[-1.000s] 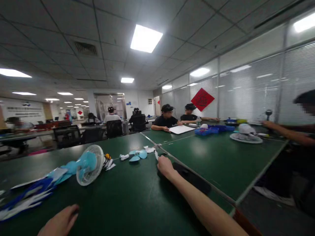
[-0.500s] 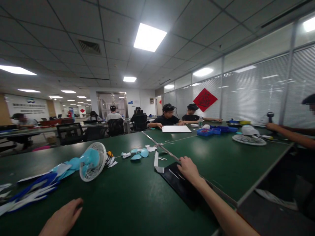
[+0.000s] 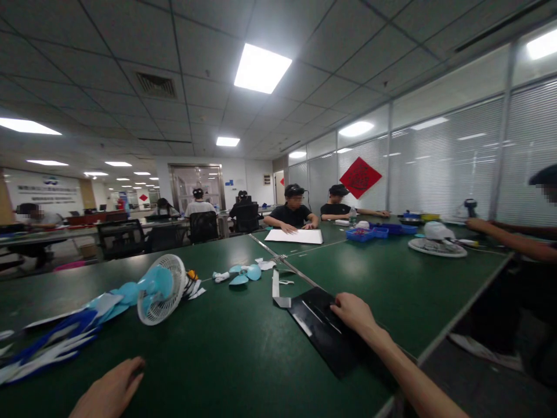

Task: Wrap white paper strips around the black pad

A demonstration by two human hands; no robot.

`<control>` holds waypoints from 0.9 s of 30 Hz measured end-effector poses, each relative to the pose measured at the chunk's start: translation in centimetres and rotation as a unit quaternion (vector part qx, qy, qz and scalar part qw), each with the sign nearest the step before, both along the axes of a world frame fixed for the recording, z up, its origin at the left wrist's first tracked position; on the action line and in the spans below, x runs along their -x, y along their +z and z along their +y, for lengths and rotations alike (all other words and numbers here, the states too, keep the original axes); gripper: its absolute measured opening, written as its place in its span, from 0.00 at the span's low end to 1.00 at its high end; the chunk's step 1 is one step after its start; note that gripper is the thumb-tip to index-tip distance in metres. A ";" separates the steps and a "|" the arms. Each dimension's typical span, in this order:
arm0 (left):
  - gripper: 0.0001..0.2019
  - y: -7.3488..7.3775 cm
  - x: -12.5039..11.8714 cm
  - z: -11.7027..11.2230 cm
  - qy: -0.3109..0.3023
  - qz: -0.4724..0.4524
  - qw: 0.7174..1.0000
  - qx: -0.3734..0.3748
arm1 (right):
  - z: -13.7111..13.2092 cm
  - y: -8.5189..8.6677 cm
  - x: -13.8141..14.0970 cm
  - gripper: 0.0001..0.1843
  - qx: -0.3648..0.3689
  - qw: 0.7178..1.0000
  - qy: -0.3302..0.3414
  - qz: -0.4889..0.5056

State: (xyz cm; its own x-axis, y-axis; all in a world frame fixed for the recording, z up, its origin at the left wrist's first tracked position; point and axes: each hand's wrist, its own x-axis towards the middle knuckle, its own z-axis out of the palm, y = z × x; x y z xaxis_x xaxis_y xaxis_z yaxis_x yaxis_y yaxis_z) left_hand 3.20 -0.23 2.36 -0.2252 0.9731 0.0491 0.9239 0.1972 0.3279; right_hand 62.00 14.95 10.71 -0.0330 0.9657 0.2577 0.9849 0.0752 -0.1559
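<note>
My right hand has its fingers closed at the right edge of a flat black panel lying on the green table. Thin white marks and a small pale strip show on the panel's face. A bent strip of white paper or card lies at its far left corner. At the lower left, my left hand hovers over or rests on the table, loosely curled, thumb and finger apart, nothing visible in it. Ahead of it stands a white-grilled fan with light blue blades.
Blue-and-white gloves lie at the left. A loose light blue fan blade sits mid-table. A metal strip crosses the table. Blue trays stand beyond it. A co-worker opposite handles a white board; another person's arm reaches in at right.
My right hand has moved right and slightly nearer, from the panel's far edge to its right edge. The panel has shifted a little right. My left hand has hardly moved.
</note>
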 end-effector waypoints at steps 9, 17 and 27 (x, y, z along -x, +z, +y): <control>0.25 -0.3 -0.2 0.3 -0.011 -0.006 1.000 -0.007 | -4.9 3.0 -4.5 0.14 -0.014 0.998 -0.067 -0.017; 0.23 0.3 -1.8 0.3 -0.016 -0.029 0.999 -0.016 | -6.1 2.7 4.1 0.13 -0.011 0.975 0.220 0.031; 0.28 4.6 -8.7 -2.1 -0.073 -0.087 0.990 -0.081 | -5.3 0.5 20.9 0.14 0.030 0.868 0.495 0.010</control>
State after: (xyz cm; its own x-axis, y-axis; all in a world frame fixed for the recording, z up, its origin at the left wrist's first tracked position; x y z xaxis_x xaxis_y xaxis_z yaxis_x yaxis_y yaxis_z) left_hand 11.92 -2.29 6.94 -0.1007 0.9785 0.1801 0.8657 -0.0030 0.5005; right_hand 41.14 9.60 11.21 -0.8505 0.4786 0.2184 0.4394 0.8745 -0.2052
